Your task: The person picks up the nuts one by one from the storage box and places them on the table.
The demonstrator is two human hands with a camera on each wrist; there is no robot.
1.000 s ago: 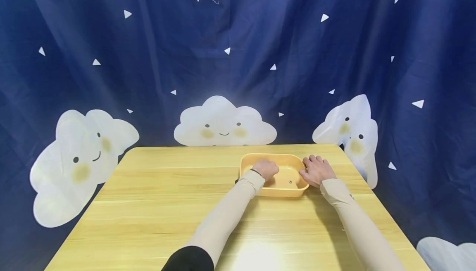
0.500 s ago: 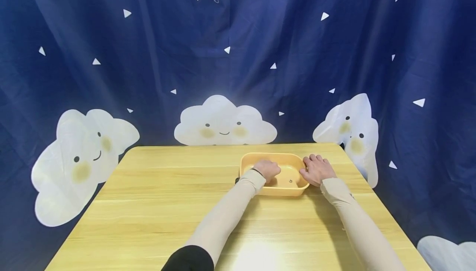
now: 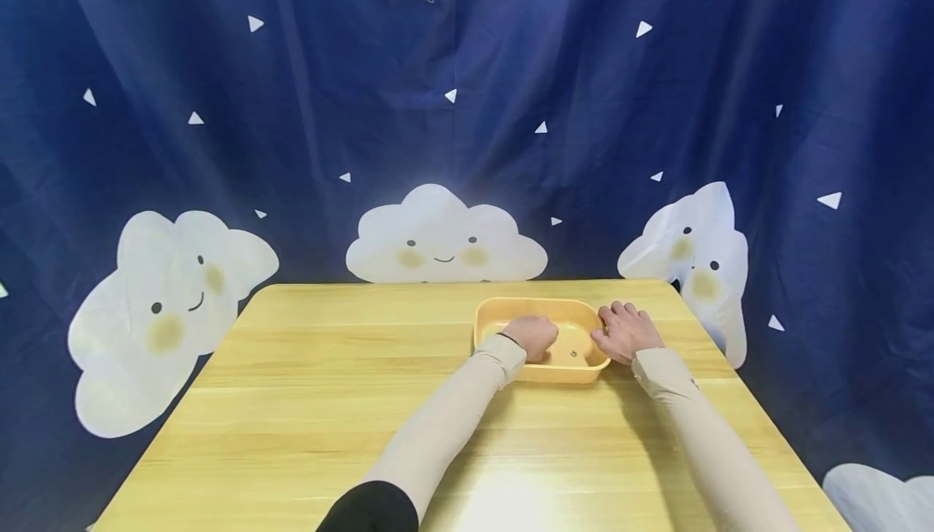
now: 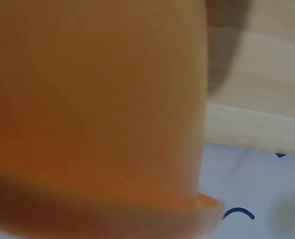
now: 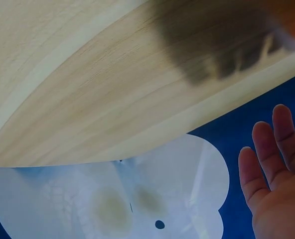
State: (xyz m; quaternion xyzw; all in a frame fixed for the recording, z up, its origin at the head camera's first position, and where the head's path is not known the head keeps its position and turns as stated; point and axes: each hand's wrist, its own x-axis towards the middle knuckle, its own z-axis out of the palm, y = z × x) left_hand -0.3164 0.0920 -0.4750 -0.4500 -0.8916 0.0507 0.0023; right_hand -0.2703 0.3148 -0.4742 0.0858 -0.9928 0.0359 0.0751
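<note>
A yellow-orange plastic tub [image 3: 565, 375] with rounded corners sits toward the back right of the wooden table. My left hand [image 3: 532, 336] reaches over its near left side, fingers curled into a fist low inside; the hand hides whatever the fist might hold. In the left wrist view the tub's wall [image 4: 97, 99] fills most of the picture. My right hand [image 3: 628, 333] rests at the tub's right end, thumb over the rim. From the right wrist, its visible fingers [image 5: 267, 154] look fairly straight and spread. Inside the tub lies a tiny metal piece [image 3: 573, 353].
The wooden table [image 3: 306, 402] reaches back to a dark blue curtain [image 3: 409, 110] printed with white clouds and triangles. Both forearms in beige sleeves [image 3: 445, 414] cross the table from the front.
My left fist has shifted slightly to the right inside the tub. My right hand stays at the tub's right end. The head view has tilted and turned a little.
</note>
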